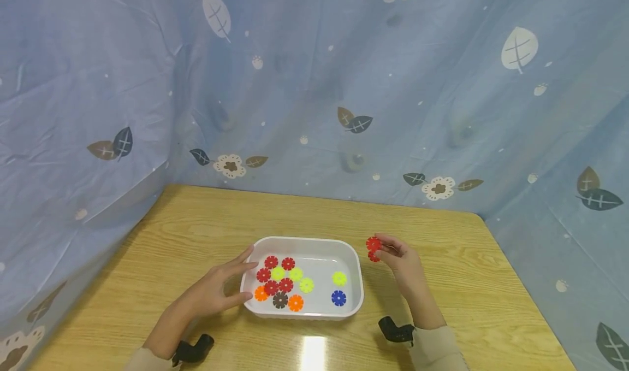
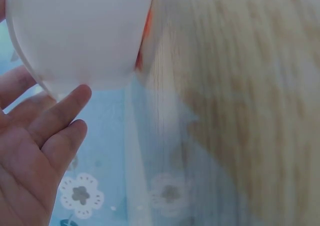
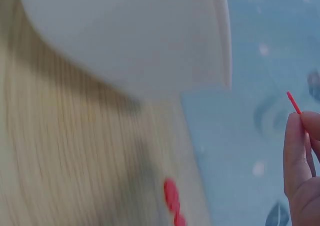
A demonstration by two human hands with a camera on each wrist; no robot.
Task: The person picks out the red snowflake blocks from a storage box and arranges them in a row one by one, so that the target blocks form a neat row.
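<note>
My right hand (image 1: 404,261) pinches a red snowflake disc (image 1: 373,243) by its edge, to the right of a white tray (image 1: 319,246). The same disc (image 3: 293,102) appears edge-on between thumb and finger in the right wrist view. More red (image 1: 373,257) shows just below the held disc; blurred red pieces (image 3: 171,193) lie on the table in the right wrist view. My left hand (image 1: 216,290) is spread at the tray's left end, thumb and fingertips touching the rim. Its lower fingers lie by the outer wall in the left wrist view.
Inside the tray, several red (image 1: 285,284), yellow (image 1: 306,285) and orange discs (image 1: 296,303) and a brown one (image 1: 280,300) gather at the left. A yellow disc (image 1: 339,278) and a blue disc (image 1: 338,298) lie at the right. A patterned blue cloth (image 1: 304,87) surrounds the wooden table (image 1: 467,283).
</note>
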